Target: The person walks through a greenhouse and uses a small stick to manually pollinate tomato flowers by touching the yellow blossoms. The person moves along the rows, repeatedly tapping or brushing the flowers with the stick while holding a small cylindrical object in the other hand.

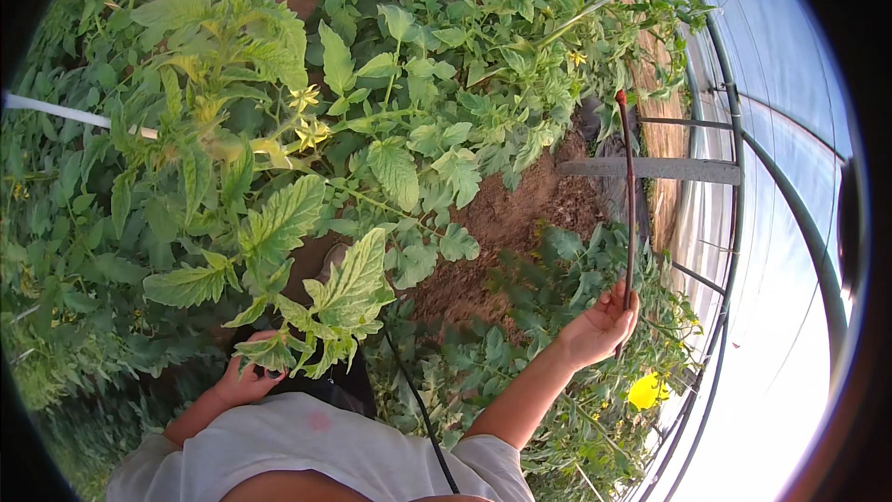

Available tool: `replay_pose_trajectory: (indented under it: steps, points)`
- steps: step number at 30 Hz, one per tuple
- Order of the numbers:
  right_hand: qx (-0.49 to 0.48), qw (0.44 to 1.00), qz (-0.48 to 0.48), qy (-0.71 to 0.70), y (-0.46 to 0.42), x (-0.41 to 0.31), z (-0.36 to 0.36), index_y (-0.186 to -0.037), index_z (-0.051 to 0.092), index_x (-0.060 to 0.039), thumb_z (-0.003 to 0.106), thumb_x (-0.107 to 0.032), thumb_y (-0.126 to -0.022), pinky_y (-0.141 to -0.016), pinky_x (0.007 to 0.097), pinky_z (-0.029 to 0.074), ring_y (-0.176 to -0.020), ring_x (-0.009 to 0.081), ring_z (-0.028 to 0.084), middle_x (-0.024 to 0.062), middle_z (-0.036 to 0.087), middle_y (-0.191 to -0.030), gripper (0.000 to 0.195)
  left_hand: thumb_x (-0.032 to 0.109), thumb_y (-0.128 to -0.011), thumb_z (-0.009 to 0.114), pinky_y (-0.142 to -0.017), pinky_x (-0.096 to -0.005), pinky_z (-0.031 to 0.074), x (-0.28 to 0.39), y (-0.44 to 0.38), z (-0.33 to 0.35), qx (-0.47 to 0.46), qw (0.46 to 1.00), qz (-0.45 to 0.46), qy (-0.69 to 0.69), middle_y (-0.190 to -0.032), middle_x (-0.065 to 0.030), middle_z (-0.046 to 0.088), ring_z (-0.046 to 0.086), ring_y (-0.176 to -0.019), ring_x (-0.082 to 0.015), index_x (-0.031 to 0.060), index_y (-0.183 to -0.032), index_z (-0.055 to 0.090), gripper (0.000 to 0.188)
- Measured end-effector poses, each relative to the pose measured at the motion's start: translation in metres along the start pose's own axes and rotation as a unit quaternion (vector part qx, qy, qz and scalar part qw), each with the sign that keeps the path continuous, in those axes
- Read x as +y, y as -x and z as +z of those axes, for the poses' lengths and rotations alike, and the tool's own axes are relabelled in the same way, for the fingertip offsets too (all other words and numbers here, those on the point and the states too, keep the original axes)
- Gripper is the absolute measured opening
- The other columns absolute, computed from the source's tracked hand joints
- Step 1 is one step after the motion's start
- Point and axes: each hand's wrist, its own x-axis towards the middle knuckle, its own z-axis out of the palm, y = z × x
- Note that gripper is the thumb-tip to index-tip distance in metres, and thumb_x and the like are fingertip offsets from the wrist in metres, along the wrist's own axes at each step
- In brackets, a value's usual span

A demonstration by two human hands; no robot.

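Observation:
My right hand (pixel 598 329) is raised at the right and grips a thin, dark reddish-brown stick (pixel 630 202) near its lower end. The stick stands nearly upright in the picture, and its upper end is bright red. Close to my body at the lower left, my left hand (pixel 240 382) curls around a small dark object (pixel 272 374). Leaves partly cover that hand, so the object's shape cannot be made out. A tomato plant's leafy shoot (pixel 348 286) hangs just above it. Yellow tomato flowers (pixel 311 132) show higher on the same plant.
Dense tomato plants (pixel 418 77) surround me, with bare soil (pixel 481 244) between rows. On the right are a grey bar (pixel 651 169), curved greenhouse pipes (pixel 801 181) and plastic film. A yellow piece (pixel 648 391) hangs among leaves. A black cord (pixel 421 411) crosses my shirt.

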Motion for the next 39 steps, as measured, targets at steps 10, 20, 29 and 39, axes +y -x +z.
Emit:
replay_pose_trajectory:
  steps: [10, 20, 29, 39]
  points:
    - [-0.093, 0.992, -0.027, 0.076, -0.024, 0.015, 0.064, -0.126, 0.058, 0.0061, 0.051, -0.021, -0.103, -0.080, 0.0296, 0.049, -0.102, 0.0208, 0.066, 0.0229, 0.069, -0.116, 0.036, 0.007, -0.080, 0.075, -0.098, -0.0384, 0.049, -0.016, 0.024, -0.007, -0.015, 0.996, 0.078, -0.041, -0.132, -0.0167, 0.057, 0.060, -0.117, -0.0320, 0.0051, -0.126, 0.059, 0.049]
    - [-0.059, 0.966, 0.096, -0.232, 0.041, -0.062, -0.005, -0.096, 0.066, -0.0007, 0.058, -0.019, -0.098, -0.077, 0.0371, 0.043, -0.087, 0.0243, 0.057, 0.0101, 0.063, -0.088, 0.020, 0.004, -0.080, 0.075, -0.101, -0.0386, 0.048, -0.028, 0.055, -0.019, 0.010, 0.994, 0.103, -0.016, -0.134, -0.0146, 0.056, 0.058, -0.122, -0.0313, 0.0061, -0.127, 0.058, 0.050]
    - [-0.192, 0.953, 0.120, -0.203, 0.121, -0.106, 0.056, -0.105, 0.067, 0.0022, 0.058, -0.020, -0.100, -0.085, 0.0366, 0.048, -0.092, 0.0233, 0.060, 0.0118, 0.067, -0.098, 0.025, 0.004, -0.079, 0.077, -0.100, -0.0387, 0.050, -0.048, 0.082, -0.034, 0.025, 0.990, 0.138, -0.011, -0.134, -0.0138, 0.057, 0.059, -0.121, -0.0310, 0.0053, -0.125, 0.059, 0.050]
    - [-0.202, 0.964, 0.083, -0.149, 0.131, -0.117, 0.077, -0.105, 0.067, 0.0025, 0.062, -0.022, -0.099, -0.087, 0.0349, 0.048, -0.093, 0.0206, 0.059, 0.0100, 0.067, -0.100, 0.026, 0.003, -0.079, 0.076, -0.100, -0.0392, 0.049, -0.066, 0.111, -0.062, 0.078, 0.985, 0.149, 0.028, -0.134, -0.0143, 0.057, 0.059, -0.122, -0.0318, 0.0050, -0.126, 0.059, 0.050]
